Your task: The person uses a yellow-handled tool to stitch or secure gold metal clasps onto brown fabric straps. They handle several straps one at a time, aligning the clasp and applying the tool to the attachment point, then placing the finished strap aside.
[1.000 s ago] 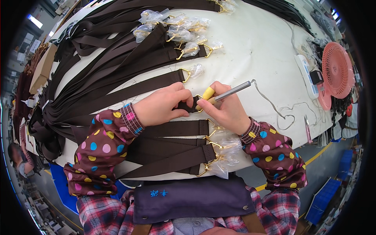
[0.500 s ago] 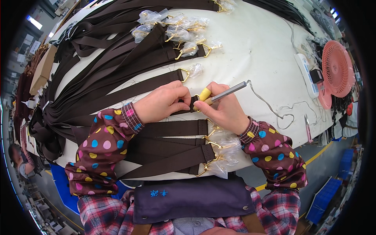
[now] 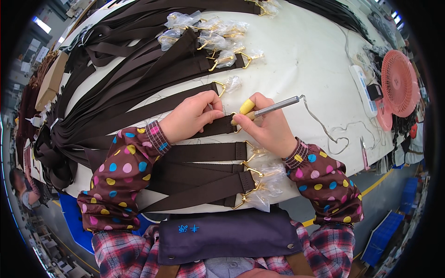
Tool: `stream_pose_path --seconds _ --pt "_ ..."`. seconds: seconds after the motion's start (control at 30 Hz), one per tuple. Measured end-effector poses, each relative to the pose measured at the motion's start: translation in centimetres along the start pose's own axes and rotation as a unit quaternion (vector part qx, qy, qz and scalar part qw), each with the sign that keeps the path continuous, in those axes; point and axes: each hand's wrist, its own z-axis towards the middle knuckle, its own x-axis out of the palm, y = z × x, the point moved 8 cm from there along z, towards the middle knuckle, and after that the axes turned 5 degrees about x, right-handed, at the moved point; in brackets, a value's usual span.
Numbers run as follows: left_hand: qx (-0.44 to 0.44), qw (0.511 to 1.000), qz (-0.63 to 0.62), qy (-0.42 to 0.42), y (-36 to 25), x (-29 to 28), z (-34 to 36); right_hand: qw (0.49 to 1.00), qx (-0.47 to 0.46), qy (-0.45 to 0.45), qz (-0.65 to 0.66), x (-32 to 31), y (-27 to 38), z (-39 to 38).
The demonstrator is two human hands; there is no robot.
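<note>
A dark brown strap (image 3: 222,125) lies across the table, its end fitted with a gold metal ring (image 3: 239,128). Over its upper edge my left hand (image 3: 194,115) is closed, thumb and forefinger pinched together; whatever sits between the tips is too small to tell. My right hand (image 3: 269,131) grips a pen-like tool (image 3: 277,106) with a silver barrel and a grey cord. That tool slants down to the left, its lower end beside the ring. A yellow finger cover (image 3: 247,106) is on a right finger. Another strap (image 3: 204,151) with gold hardware lies nearer me.
More dark straps (image 3: 120,78) fan out from a bundle at left. Clear plastic-wrapped gold hardware (image 3: 218,34) lies farther back. At right are a white power strip (image 3: 364,90), a pink fan (image 3: 399,81) and small snips (image 3: 364,153). The tool's cord (image 3: 320,125) loops over the white table (image 3: 301,60).
My left hand has shifted up and slightly left, uncovering more of the strap's end. My right hand and the pen-like tool have moved slightly right.
</note>
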Motion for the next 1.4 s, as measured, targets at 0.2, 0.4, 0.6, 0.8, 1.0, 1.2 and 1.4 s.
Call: stream_pose_path --seconds 0.2,0.4,0.6,0.8,1.0,1.2,1.4 --pt "-0.007 0.999 -0.029 -0.027 0.5 -0.1 -0.1 0.998 0.003 -0.026 -0.065 -0.4 0.2 0.5" --pt "-0.014 0.999 -0.025 -0.025 0.6 -0.1 -0.1 0.996 -0.003 -0.033 -0.083 -0.3 0.0 0.6" --pt "-0.008 0.999 -0.023 -0.029 0.4 -0.1 -0.1 0.995 -0.006 -0.035 -0.091 -0.4 -0.2 0.6" --pt "-0.017 0.998 -0.038 -0.040 0.6 -0.2 -0.1 0.996 0.003 -0.035 -0.081 -0.3 -0.4 0.6" --pt "0.134 0.985 0.081 -0.075 -1.0 0.0 -0.2 0.995 -0.005 -0.072 -0.065 -1.2 0.5 0.5" --pt "0.047 0.997 0.050 -0.042 0.0 0.0 0.5 0.994 -0.022 -0.087 -0.062 -1.2 0.3 0.6" --pt "-0.023 0.993 -0.107 -0.047 1.7 -0.3 0.2 0.998 0.029 -0.019 -0.056 0.1 -0.4 0.9"
